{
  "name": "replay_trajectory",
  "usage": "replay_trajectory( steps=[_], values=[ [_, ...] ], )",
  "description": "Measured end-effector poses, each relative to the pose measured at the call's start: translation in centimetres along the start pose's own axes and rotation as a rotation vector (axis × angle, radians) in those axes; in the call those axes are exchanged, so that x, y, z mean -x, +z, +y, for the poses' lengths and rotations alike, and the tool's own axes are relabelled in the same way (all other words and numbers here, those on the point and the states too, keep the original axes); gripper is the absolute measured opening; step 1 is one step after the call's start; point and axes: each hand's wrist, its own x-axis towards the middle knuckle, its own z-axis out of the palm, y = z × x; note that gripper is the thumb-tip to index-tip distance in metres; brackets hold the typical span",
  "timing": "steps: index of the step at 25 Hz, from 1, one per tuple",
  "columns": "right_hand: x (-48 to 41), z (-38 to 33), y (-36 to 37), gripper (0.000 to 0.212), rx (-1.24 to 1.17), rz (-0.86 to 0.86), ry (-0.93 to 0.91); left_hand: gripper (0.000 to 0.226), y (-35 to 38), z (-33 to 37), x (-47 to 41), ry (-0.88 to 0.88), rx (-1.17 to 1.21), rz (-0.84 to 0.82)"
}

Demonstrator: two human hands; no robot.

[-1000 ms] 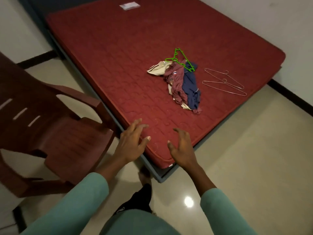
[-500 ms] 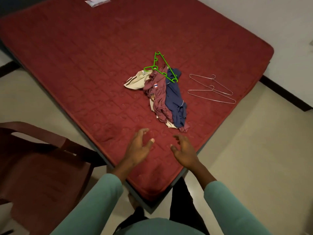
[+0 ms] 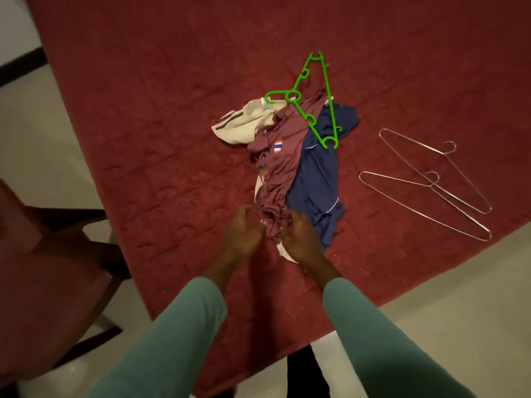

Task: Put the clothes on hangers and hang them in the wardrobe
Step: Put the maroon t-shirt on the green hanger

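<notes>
Head view looks down on both arms in teal sleeves [image 3: 178, 326], stretched forward side by side to the near end of a heap of clothes. Right hand [image 3: 298, 237] has its fingers curled into the bunched end of the maroon shirt [image 3: 280, 168]. Left hand [image 3: 241, 234] is curled just beside it at the same fold, but motion blur leaves it unclear whether it grips cloth. The heap lies on a red quilted mattress [image 3: 143, 110] over a pale tiled floor [image 3: 431, 311]. A navy garment [image 3: 316, 173] lies along the shirt's right side and a cream garment [image 3: 244, 124] pokes out at the far left. A green plastic hanger [image 3: 329, 100] rests on the heap's far end. Two wire hangers [image 3: 432, 185] lie overlapped on the mattress to the right, apart from the clothes. A dark red chair [image 3: 43, 282] stands at the left, beside the bed.
</notes>
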Motion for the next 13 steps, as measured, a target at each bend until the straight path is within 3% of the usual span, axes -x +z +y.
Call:
replay_trajectory(
  steps=[4, 7, 9, 13],
  values=[
    [-2.7, 5.2, 0.2, 0.047, 0.019, -0.144, -0.017, 0.059, 3.7, 0.3, -6.5, -0.066, 0.042, 0.142],
    [-3.2, 7.0, 0.6, 0.053, 0.009, -0.156, -0.072, 0.027, 4.9, -0.4, -9.6, -0.135, 0.075, 0.175],
    [-3.2, 6.8, 0.5, 0.060, 0.029, -0.166, -0.056, 0.018, 4.6, 0.5, -8.7, -0.131, 0.163, 0.230],
    [-1.8, 3.8, -0.2, 0.071, 0.079, -0.148, 0.033, 0.028, 1.0, 2.5, -3.8, -0.012, 0.480, 0.289]
  ],
)
